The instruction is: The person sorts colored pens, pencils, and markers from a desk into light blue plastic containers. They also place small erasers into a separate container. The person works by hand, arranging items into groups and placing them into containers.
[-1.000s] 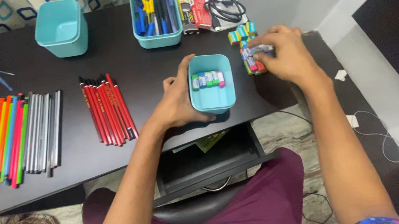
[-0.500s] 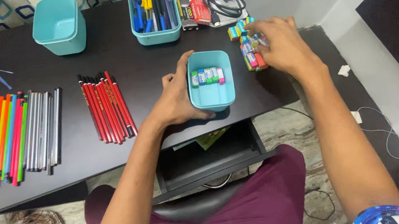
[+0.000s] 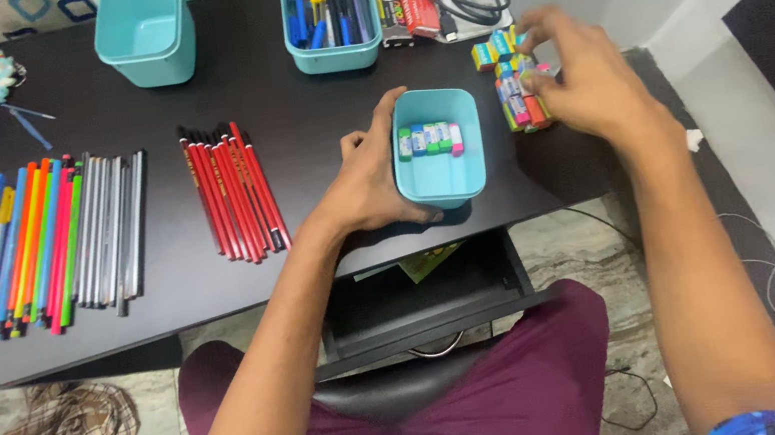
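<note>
Left hand [image 3: 364,182] gripping teal tub [image 3: 439,155], right hand [image 3: 579,69] fingers curled on colourful eraser pile [image 3: 517,93]

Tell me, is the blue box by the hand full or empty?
Partly filled: the small teal box holds one row of erasers; its lower half is bare.

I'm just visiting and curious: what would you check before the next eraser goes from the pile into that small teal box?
1. Teal box steadied: ok, the left hand grips its side.
2. Room in the box: ok, one row of erasers sits at the far end, the rest is bare.
3. Right hand on the eraser pile: ok, fingers rest on it.
4. Eraser actually pinched: cannot tell, fingers hide it.
5. Pile away from the desk edge: ok.
</note>
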